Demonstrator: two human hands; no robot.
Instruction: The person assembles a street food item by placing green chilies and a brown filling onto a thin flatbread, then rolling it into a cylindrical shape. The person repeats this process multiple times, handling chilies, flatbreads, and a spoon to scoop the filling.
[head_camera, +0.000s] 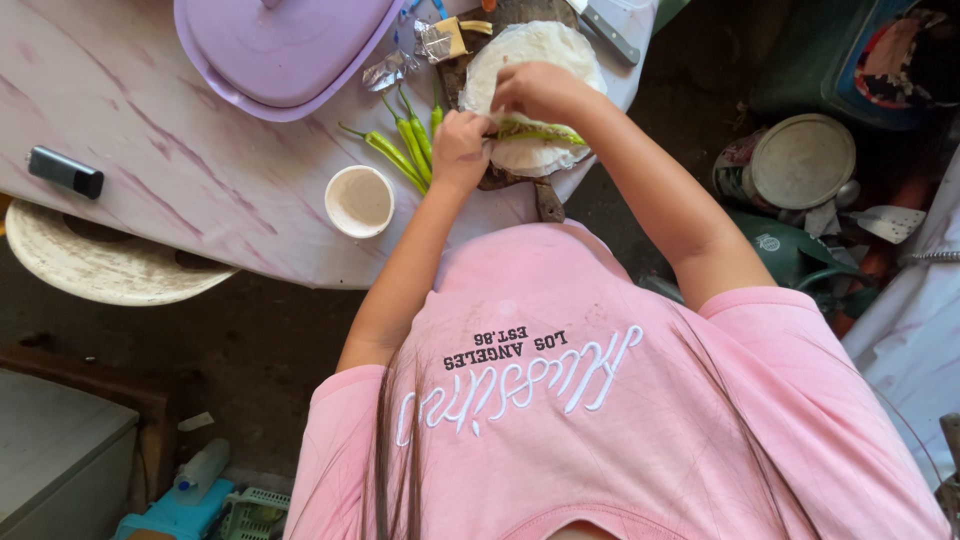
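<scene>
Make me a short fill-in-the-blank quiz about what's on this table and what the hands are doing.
1. Both hands, left hand and right hand, fold a flatbread around a ____ chili pepper.
2. The flatbread lies on a ____ cutting board.
3. Beside the loose green chilies stands a small white ____.
4. The big container lid is ____ in colour.

Missing words: green; wooden; cup; lilac

1. Both bare arms reach forward from pink short sleeves, elbows bent.
2. The left hand (461, 150) is curled, fingers pinched together, knuckles up.
3. The right hand (540, 93) arches palm down, fingertips pressing just beside the left.
</scene>
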